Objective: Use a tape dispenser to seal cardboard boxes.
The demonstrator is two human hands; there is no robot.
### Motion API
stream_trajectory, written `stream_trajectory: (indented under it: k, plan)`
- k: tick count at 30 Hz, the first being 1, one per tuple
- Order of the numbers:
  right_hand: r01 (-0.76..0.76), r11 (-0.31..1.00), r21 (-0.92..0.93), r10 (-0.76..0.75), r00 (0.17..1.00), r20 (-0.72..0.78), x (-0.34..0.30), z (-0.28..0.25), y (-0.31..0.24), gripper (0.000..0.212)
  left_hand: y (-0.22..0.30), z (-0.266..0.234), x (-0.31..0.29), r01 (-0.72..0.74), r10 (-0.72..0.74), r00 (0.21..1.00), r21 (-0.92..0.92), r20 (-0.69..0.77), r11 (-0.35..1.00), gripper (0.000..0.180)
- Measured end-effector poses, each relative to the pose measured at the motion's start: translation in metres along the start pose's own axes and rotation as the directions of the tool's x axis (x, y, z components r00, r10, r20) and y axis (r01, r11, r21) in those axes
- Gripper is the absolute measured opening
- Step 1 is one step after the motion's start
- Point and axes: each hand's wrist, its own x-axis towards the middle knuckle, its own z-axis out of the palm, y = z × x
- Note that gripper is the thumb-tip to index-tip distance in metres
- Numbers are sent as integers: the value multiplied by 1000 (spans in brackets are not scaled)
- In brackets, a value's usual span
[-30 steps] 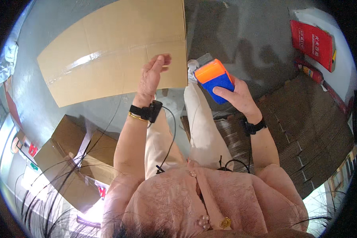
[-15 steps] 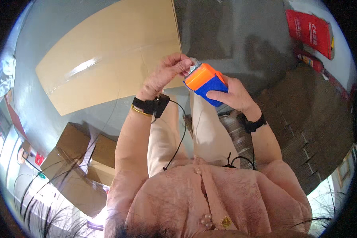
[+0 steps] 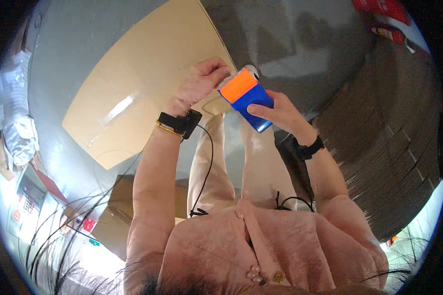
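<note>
My right hand (image 3: 280, 115) grips an orange-and-blue tape dispenser (image 3: 253, 101) by its blue body, thumb laid across the near face. The orange part points up and left, toward my left hand (image 3: 204, 81). My left fingers are pinched together at that end, on what looks like clear tape (image 3: 226, 82); their tips are partly hidden. A pale rounded part shows behind the orange top. Both hands are in front of me above the floor, close to the right edge of a large flat cardboard sheet (image 3: 147, 73). A shiny strip lies across the sheet.
Stacked brown cardboard (image 3: 379, 132) fills the right side. A red fire extinguisher (image 3: 389, 33) and a red panel (image 3: 381, 9) are at the far right. Cardboard boxes (image 3: 115, 216) stand low on the left, and pale wrapped material (image 3: 19, 137) lies farther left. A cable hangs from my left wrist strap.
The whole view has shifted, with the cardboard sheet now lower and farther right. The dispenser has turned, showing more of its blue face. Both hands appear slightly farther left.
</note>
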Motion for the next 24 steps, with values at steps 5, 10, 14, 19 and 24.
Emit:
stream_trajectory:
  k: [5, 10, 14, 19, 24]
  plan:
    - [-25, 985, 173, 25, 1000, 3, 3, -1, -3, 52, 14, -2, 13, 12, -13, 1000, 74, 12, 997, 17]
    - [-19, 989, 149, 21, 1000, -7, 10, 17, 7, 57, -2, -16, 17, -19, 15, 1000, 219, 17, 976, 17]
    - [-79, 992, 99, 84, 996, -43, 17, 27, 21, 60, 0, -15, 18, -43, 35, 999, 333, 29, 942, 18]
    - [-84, 982, 168, 89, 996, -23, 17, 36, 27, 61, -16, -30, 25, -66, 57, 998, 360, 37, 930, 17]
    - [-171, 949, 266, 162, 985, 56, -9, 39, 47, 54, -5, -99, 53, -35, 118, 987, 567, -110, 823, 27]
